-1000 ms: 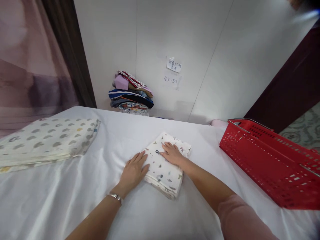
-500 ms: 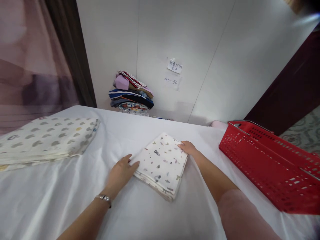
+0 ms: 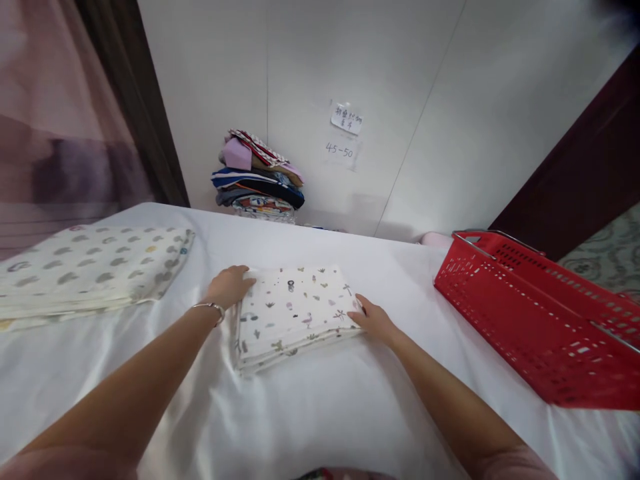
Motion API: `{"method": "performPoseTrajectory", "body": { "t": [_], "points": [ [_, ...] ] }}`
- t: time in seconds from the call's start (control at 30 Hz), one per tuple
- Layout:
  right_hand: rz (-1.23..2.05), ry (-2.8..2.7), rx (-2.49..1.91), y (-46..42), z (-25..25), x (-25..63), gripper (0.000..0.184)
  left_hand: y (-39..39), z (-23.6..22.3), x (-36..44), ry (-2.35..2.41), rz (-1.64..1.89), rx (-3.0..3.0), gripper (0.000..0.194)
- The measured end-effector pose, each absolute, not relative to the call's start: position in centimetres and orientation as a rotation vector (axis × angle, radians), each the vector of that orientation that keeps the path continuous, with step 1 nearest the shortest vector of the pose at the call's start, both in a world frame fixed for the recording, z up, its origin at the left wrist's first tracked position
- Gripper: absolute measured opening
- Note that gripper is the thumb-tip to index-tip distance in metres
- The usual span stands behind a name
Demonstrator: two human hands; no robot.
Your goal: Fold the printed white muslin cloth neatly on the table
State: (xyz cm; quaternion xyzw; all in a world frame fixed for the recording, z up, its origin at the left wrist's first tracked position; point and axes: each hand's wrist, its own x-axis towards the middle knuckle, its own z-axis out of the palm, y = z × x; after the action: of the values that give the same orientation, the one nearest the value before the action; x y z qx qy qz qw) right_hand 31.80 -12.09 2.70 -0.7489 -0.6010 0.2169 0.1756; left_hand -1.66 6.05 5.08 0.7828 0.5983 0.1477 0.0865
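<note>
- Folded cloth (image 3: 295, 307) has turned since a second ago, lying between both hands.
- Left hand (image 3: 227, 287): thumb and fingers parted at one edge; cannot tell if pinching.
- Right hand (image 3: 377, 322): likewise, opposite edge; red basket (image 3: 520, 320) beyond its right.

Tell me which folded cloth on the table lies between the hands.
The small-motif cloth, in the middle; the large-motif cloth lies apart, beyond the left hand.

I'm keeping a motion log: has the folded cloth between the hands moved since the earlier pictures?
Yes, the folded cloth has shifted left and turned clockwise in the view, judged against the 45-50 sign on the wall.
</note>
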Motion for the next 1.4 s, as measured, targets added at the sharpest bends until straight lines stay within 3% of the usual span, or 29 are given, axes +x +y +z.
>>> {"method": "performPoseTrajectory", "body": {
  "t": [0.13, 0.3, 0.53, 0.87, 1.2, 1.4],
  "points": [
    [0.476, -1.807, -2.109, -12.1, 3.8, 31.0, 0.064, 1.4, 5.6, 0.1, 1.627, 0.537, 2.633, 0.044],
    [0.104, -2.122, -1.756, -11.2, 5.8, 27.4, 0.055, -4.8, 3.0, 1.0, 1.376, 0.548, 2.783, 0.046],
    [0.301, -2.381, -1.819, -11.4, 3.1, 23.9, 0.048, -6.0, 1.4, 0.3, 1.385, 0.563, 2.706, 0.048],
    [-0.061, -2.255, -1.664, -13.7, 1.2, 25.0, 0.04, -8.6, 1.9, -2.1, 1.427, 0.642, 2.46, 0.043],
    [-0.088, -2.243, -1.544, -14.1, 0.9, 25.5, 0.039, -11.6, 2.7, -5.4, 1.651, 0.909, 2.127, 0.032],
    [-0.04, -2.233, -1.357, -14.7, 0.8, 25.1, 0.037, -13.4, 2.6, -4.6, 1.453, 0.997, 2.327, 0.029]
  ]
}}
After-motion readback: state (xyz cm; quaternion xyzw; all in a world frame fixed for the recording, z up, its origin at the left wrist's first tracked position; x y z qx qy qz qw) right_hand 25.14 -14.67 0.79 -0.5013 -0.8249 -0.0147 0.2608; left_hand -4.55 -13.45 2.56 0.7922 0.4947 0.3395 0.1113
